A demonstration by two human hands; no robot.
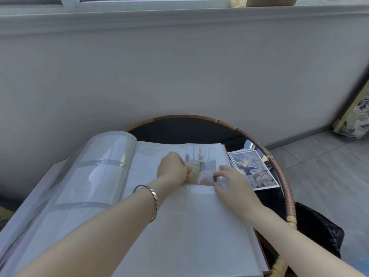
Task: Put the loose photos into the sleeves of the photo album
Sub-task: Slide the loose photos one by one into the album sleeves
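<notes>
A large photo album [179, 226] lies open on a round table, its clear-sleeved pages curling up at the left [103, 156]. At the top of the right page a photo [201, 156] of a figure among trees sits partly inside a sleeve. My left hand [171, 166], with a bracelet on the wrist, pinches the photo's near left edge. My right hand [231, 182] pinches the clear sleeve edge at the photo's near right corner. A small stack of loose photos [253, 168] lies just right of the album, a tiger picture on top.
The round table [279, 166] has a dark glass top and a wicker rim; it stands close against a white wall [179, 76]. A dark furry thing [315, 232] hangs below the rim at the right. A framed picture [355, 116] leans on the grey tiled floor.
</notes>
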